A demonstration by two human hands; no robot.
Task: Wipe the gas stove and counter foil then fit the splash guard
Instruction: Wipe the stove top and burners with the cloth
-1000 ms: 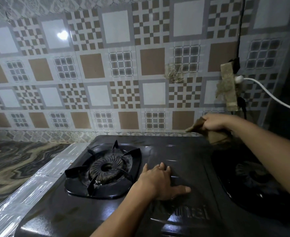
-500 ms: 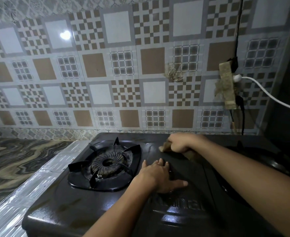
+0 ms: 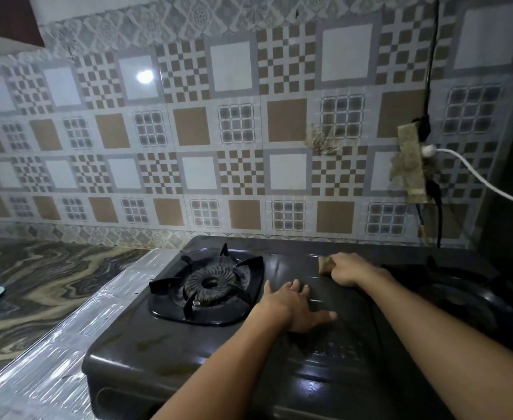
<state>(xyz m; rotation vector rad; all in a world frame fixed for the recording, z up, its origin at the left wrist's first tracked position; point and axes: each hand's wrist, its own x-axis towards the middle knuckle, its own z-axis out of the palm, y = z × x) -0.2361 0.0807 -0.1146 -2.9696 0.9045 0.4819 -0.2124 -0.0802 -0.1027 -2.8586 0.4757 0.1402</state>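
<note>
The gas stove [image 3: 279, 353] was set on the foil-covered worktop [image 3: 52, 359]. A small cloth [image 3: 324, 264] was gripped by the right hand [image 3: 350, 269] between the burners. The left hand [image 3: 294, 307] was laid flat and open, nearer the front.

Single head-worn wide-angle view; scene is seen from above and behind gas stove [image 3: 279, 359], faced forward and down toward tiled wall [image 3: 219, 131]. Stove top is framed close, filling lower centre and right; both forearms enter from bottom edge. Foil-covered counter [image 3: 52, 344] is caught at lower left (straight lines are bowed near edges). No second view given.
</note>
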